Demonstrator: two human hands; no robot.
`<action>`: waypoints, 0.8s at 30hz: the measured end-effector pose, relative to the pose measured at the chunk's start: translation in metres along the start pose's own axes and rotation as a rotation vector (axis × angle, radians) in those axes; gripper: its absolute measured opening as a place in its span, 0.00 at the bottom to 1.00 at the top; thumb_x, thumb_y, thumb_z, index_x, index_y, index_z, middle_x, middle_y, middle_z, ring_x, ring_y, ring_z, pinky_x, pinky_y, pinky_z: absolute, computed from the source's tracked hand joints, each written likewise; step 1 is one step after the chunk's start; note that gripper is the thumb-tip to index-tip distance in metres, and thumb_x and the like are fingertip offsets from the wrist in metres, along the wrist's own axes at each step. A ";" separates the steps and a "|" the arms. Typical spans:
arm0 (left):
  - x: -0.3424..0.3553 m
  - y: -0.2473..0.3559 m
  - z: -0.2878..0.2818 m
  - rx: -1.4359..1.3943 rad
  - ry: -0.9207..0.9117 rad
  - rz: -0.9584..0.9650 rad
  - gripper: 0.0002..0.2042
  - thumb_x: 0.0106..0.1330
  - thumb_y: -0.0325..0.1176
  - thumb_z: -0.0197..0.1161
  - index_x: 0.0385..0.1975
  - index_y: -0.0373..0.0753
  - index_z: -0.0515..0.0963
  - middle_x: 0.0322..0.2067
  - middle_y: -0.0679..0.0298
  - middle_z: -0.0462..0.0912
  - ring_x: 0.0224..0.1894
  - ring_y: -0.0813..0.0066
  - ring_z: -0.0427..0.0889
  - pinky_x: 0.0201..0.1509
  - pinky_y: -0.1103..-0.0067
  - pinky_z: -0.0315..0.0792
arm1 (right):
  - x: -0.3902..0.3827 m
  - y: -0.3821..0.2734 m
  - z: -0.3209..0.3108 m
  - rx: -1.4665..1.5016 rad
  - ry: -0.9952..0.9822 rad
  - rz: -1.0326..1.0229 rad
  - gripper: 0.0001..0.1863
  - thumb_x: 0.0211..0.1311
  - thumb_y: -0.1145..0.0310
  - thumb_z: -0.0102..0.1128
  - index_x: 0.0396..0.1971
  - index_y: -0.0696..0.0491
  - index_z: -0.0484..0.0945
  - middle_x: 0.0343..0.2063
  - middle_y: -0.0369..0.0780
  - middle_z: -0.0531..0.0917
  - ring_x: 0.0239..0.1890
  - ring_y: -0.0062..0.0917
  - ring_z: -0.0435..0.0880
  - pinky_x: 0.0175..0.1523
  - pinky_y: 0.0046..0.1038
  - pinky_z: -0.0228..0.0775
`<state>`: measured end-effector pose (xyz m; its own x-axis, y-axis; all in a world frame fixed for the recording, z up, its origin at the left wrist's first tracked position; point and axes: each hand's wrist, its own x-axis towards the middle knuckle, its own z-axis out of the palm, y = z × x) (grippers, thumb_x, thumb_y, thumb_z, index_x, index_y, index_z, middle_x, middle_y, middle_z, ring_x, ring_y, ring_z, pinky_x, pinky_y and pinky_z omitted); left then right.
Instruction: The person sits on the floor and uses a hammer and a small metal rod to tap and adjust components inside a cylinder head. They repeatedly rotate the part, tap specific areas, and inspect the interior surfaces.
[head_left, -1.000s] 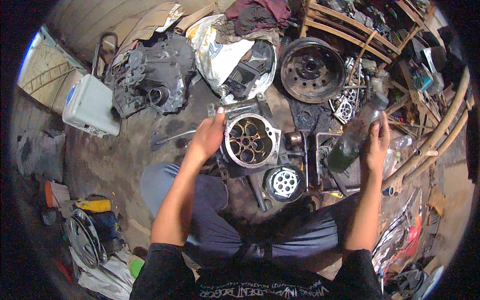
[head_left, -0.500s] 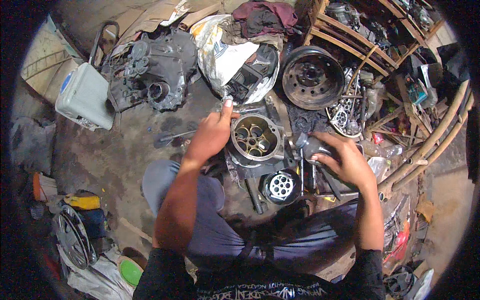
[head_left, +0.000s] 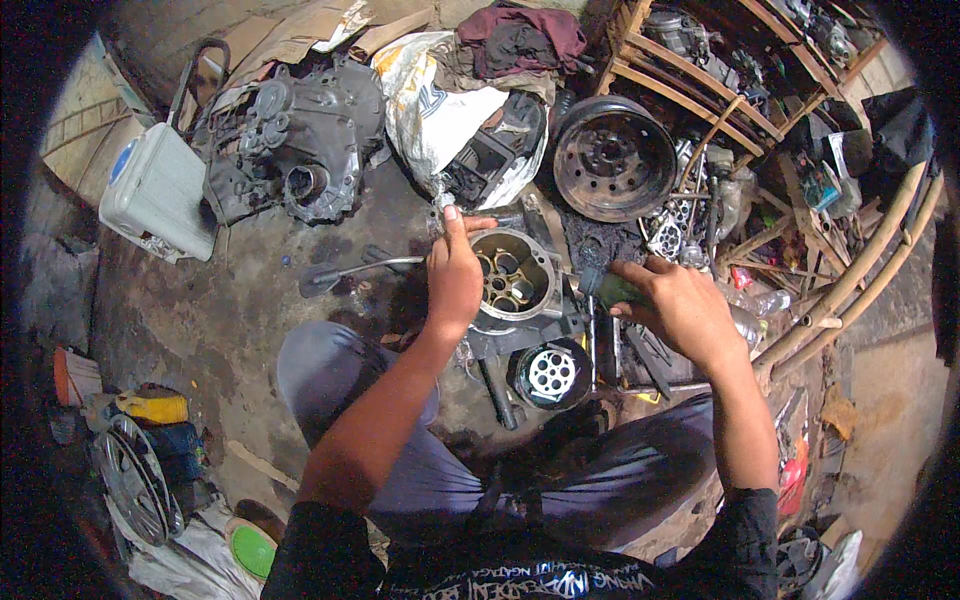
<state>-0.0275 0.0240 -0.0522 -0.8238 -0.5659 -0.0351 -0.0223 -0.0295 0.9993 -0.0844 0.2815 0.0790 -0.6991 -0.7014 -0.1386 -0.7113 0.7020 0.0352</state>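
A round metal cylinder block (head_left: pixel 516 318) with several bores inside stands before me. Against its left side is my left hand (head_left: pixel 457 280), thumb pointing away from me and forefinger reaching along the far rim. That hand is closed on the block; its other fingers are hidden. To the right of the block, my right hand (head_left: pixel 685 305) is closed around a small dark greenish bottle (head_left: pixel 618 290), held tilted with its dark cap toward the block. Nearer to me, a white metal plate with round holes (head_left: pixel 553 374) sits in a black round dish (head_left: pixel 527 392).
A long-handled tool (head_left: pixel 350 268) lies left of my left hand. Beyond are a gearbox casing (head_left: pixel 300 130), a white sack (head_left: pixel 425 110) and a wheel rim (head_left: pixel 614 150). A hammer-like tool (head_left: pixel 500 385) lies near my legs. Bamboo poles (head_left: pixel 850 290) stand right.
My left hand has shifted right and nearer, turning more upright against the block. My right hand has rolled over the bottle, now covering more of it. The whole view has moved slightly.
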 end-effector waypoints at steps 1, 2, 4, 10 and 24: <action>-0.001 0.002 0.002 -0.041 0.014 -0.002 0.39 0.82 0.58 0.26 0.44 0.31 0.83 0.42 0.52 0.88 0.46 0.62 0.86 0.57 0.71 0.75 | -0.001 0.000 -0.001 -0.007 0.006 0.004 0.29 0.60 0.47 0.68 0.59 0.43 0.79 0.41 0.47 0.85 0.39 0.48 0.86 0.42 0.46 0.79; -0.002 0.003 0.003 -0.082 0.027 -0.005 0.38 0.82 0.56 0.27 0.43 0.30 0.83 0.42 0.51 0.88 0.46 0.59 0.86 0.57 0.69 0.75 | -0.002 0.001 -0.002 -0.014 0.011 0.009 0.29 0.59 0.47 0.68 0.59 0.43 0.79 0.41 0.47 0.85 0.39 0.48 0.86 0.42 0.46 0.79; 0.000 -0.001 0.001 -0.102 0.024 -0.013 0.37 0.83 0.55 0.27 0.42 0.30 0.83 0.42 0.51 0.87 0.47 0.60 0.85 0.58 0.69 0.75 | -0.004 0.001 -0.004 -0.027 0.021 0.007 0.30 0.59 0.46 0.68 0.59 0.42 0.79 0.40 0.46 0.85 0.39 0.48 0.86 0.42 0.46 0.79; 0.001 -0.004 0.001 -0.097 0.033 0.050 0.38 0.83 0.55 0.26 0.41 0.30 0.82 0.42 0.52 0.87 0.49 0.60 0.84 0.59 0.70 0.74 | -0.013 -0.002 -0.012 -0.061 -0.062 0.003 0.29 0.59 0.48 0.69 0.59 0.42 0.80 0.40 0.46 0.86 0.39 0.47 0.87 0.42 0.45 0.79; 0.008 0.003 -0.006 -0.417 -0.088 -0.164 0.50 0.70 0.75 0.16 0.48 0.35 0.79 0.41 0.47 0.86 0.45 0.64 0.85 0.55 0.74 0.77 | -0.007 -0.014 -0.025 -0.078 -0.097 -0.012 0.27 0.59 0.50 0.69 0.57 0.43 0.81 0.38 0.45 0.86 0.38 0.46 0.87 0.42 0.44 0.79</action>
<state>-0.0305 0.0149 -0.0500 -0.8739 -0.4542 -0.1733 0.0586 -0.4522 0.8900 -0.0712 0.2739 0.1045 -0.6830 -0.6917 -0.2348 -0.7256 0.6795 0.1089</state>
